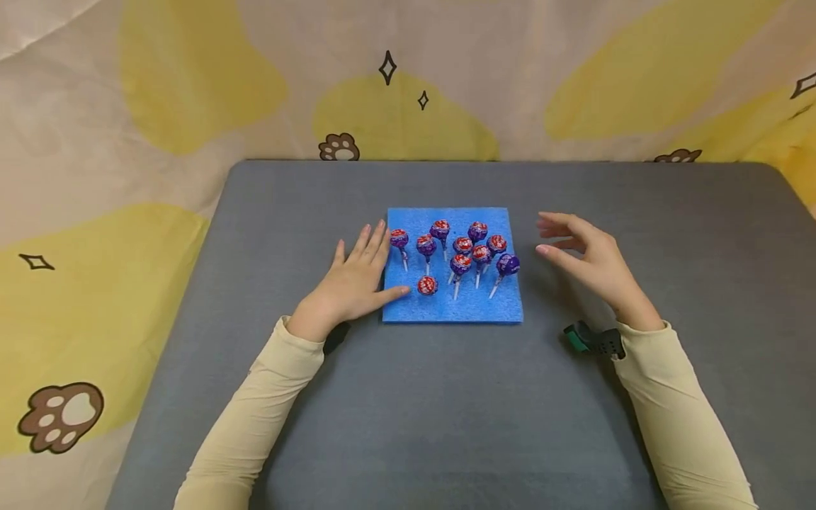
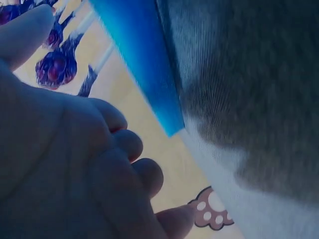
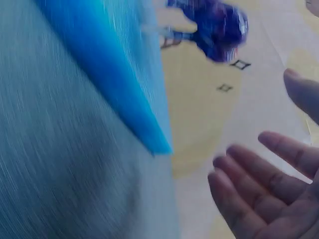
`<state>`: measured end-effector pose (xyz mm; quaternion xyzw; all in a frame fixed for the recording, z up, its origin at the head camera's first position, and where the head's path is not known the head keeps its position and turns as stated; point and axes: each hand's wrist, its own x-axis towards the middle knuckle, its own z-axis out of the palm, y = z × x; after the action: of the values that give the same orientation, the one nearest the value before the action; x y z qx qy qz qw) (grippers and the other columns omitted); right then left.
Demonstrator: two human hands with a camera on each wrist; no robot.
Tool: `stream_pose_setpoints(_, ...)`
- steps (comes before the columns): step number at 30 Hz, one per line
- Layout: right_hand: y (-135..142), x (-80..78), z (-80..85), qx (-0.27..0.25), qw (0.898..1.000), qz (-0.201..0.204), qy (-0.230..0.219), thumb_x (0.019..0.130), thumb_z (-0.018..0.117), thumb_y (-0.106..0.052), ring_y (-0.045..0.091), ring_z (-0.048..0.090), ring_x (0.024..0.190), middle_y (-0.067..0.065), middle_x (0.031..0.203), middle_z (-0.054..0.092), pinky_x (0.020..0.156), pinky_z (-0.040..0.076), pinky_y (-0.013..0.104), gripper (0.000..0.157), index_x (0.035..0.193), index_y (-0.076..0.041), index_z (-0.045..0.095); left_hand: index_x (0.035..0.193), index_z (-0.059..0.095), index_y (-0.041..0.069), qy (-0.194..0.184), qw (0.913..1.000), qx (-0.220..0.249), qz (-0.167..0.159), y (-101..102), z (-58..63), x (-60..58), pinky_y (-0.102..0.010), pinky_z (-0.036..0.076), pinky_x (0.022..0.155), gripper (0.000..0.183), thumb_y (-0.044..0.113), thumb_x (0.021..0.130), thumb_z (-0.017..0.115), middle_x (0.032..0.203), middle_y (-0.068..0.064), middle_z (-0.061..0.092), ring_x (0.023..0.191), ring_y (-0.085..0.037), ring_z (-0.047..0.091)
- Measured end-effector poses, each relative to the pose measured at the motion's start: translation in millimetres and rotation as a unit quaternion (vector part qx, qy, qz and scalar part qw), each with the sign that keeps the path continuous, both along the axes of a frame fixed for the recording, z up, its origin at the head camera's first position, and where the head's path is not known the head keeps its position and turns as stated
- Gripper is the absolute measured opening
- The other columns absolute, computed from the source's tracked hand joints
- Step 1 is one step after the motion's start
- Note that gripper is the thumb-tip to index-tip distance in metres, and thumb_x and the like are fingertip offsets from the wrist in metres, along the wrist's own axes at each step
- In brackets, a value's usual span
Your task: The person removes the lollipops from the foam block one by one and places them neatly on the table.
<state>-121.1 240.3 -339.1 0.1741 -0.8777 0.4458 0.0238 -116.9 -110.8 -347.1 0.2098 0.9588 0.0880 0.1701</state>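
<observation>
Several lollipops [image 1: 460,265] in purple and red wrappers stand by their white sticks in a square blue foam board [image 1: 414,312]. My left hand [image 1: 353,283] is spread at the board's left side, fingers straight. Its thumb reaches over the board toward the front-left lollipop [image 1: 427,285], whose stick is hidden from above. In the left wrist view the fingertips show beside the foam's edge [image 2: 144,59]. To the right of the board, my right hand [image 1: 589,262] hovers with fingers loosely bent and nothing in them. The purple lollipop [image 1: 508,265] is closest to it.
The board lies on a grey table [image 1: 408,411]. Behind and to the left hangs a yellow and cream cloth [image 1: 191,71] with paw prints and stars. A dark strap with a green piece [image 1: 576,338] sits at the right wrist.
</observation>
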Motion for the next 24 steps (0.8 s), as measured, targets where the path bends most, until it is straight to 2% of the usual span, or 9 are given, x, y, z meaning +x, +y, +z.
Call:
stream_pose_setpoints(2, -4, 2.2, -4.1, -0.047, 0.998, 0.018, -0.029, 0.089, 0.064, -0.006, 0.012, 0.059, 0.103, 0.016, 0.117, 0.061, 0.083, 0.046, 0.017, 0.039, 0.127, 0.001, 0.056, 0.151, 0.007, 0.004, -0.005, 1.0, -0.004, -0.004, 2, -3.0, 0.7, -0.059, 0.0, 0.109, 0.091, 0.062, 0.091, 0.043, 0.157, -0.008, -0.011, 0.142, -0.026, -0.012)
stream_pose_setpoints(5, -8, 4.0, -9.9, -0.11, 0.989, 0.047, -0.083, 0.09, 0.063, -0.004, 0.01, 0.062, 0.098, 0.01, 0.111, 0.065, 0.081, 0.049, 0.018, 0.031, 0.119, 0.007, 0.059, 0.151, 0.012, 0.004, -0.014, 0.9999, -0.003, -0.008, 5, -7.5, 2.4, -0.058, 0.0, 0.109, 0.087, 0.062, 0.092, 0.041, 0.157, -0.008, -0.011, 0.143, -0.025, -0.011)
stream_pose_setpoints(9, -11, 3.8, -20.9, -0.176, 0.974, 0.069, -0.123, 0.088, 0.063, 0.001, 0.011, 0.064, 0.091, 0.001, 0.104, 0.067, 0.078, 0.051, 0.021, 0.027, 0.113, 0.008, 0.061, 0.151, 0.011, 0.004, -0.013, 0.9999, 0.005, -0.009, 6, -12.0, 3.6, -0.056, -0.001, 0.11, 0.087, 0.061, 0.092, 0.041, 0.157, -0.008, -0.01, 0.143, -0.024, -0.009)
stream_pose_setpoints(14, -17, 5.7, -33.2, -0.255, 0.955, 0.06, -0.136, 0.086, 0.065, 0.004, 0.011, 0.065, 0.086, 0.002, 0.1, 0.067, 0.077, 0.051, 0.021, 0.021, 0.107, 0.001, 0.067, 0.151, 0.012, 0.004, -0.005, 0.9998, 0.013, -0.01, 9, -14.0, 3.0, -0.055, -0.001, 0.11, 0.087, 0.061, 0.092, 0.042, 0.157, -0.009, -0.009, 0.143, -0.023, -0.009)
stream_pose_setpoints(17, -22, 6.5, -40.1, -0.31, 0.939, 0.057, -0.138, 0.085, 0.064, 0.008, 0.01, 0.065, 0.084, 0.002, 0.095, 0.068, 0.076, 0.052, 0.022, 0.021, 0.102, -0.002, 0.069, 0.151, 0.012, 0.004, -0.005, 0.9998, 0.013, -0.011, 9, -14.8, 2.5, -0.055, -0.001, 0.11, 0.088, 0.061, 0.092, 0.042, 0.157, -0.009, -0.01, 0.143, -0.023, -0.009)
stream_pose_setpoints(21, -28, 6.8, -46.6, -0.37, 0.916, 0.074, -0.137, 0.083, 0.062, 0.014, 0.011, 0.065, 0.082, 0.004, 0.092, 0.068, 0.074, 0.052, 0.023, 0.025, 0.1, -0.002, 0.069, 0.151, 0.012, 0.004, -0.005, 0.9998, 0.016, -0.01, 8, -15.8, 3.0, -0.055, -0.002, 0.11, 0.088, 0.061, 0.092, 0.042, 0.157, -0.009, -0.01, 0.143, -0.023, -0.009)
stream_pose_setpoints(24, -29, 7.2, -49.7, -0.39, 0.906, 0.09, -0.141, 0.083, 0.061, 0.015, 0.012, 0.065, 0.083, 0.006, 0.093, 0.068, 0.075, 0.052, 0.024, 0.025, 0.102, -0.001, 0.068, 0.15, 0.013, 0.003, -0.003, 0.9997, 0.02, -0.009, 7, -17.2, 4.0, -0.056, -0.002, 0.11, 0.088, 0.061, 0.092, 0.043, 0.157, -0.009, -0.009, 0.143, -0.023, -0.009)
